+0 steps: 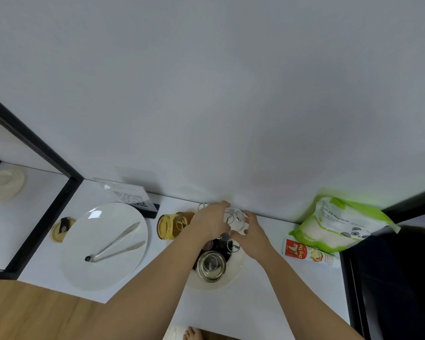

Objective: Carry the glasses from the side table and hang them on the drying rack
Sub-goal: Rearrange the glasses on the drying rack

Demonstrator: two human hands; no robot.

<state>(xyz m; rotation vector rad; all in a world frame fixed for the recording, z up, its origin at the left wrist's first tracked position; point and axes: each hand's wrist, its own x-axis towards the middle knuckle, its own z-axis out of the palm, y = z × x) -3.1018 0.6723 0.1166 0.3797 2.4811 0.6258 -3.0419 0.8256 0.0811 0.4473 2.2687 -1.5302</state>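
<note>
Both my hands hold one clear glass (236, 219) upside down over the drying rack (227, 244), near the wall. My left hand (210, 223) grips it from the left, my right hand (252, 235) from the right and below. A metal prong of the rack shows through the glass's base. Another clear glass (211, 265) hangs upside down on the rack's near side. The rack stands in a round pale tray (237, 271) on the white counter (268, 303); its wire loops (233, 247) show beneath my hands.
A yellow-tinted glass jar (168, 227) lies left of the rack. A large white plate (103, 244) with metal tongs (113, 244) sits further left, a QR-code stand (133, 198) behind it. At the right lie a green-white bag (339, 222) and a red tube (309, 252).
</note>
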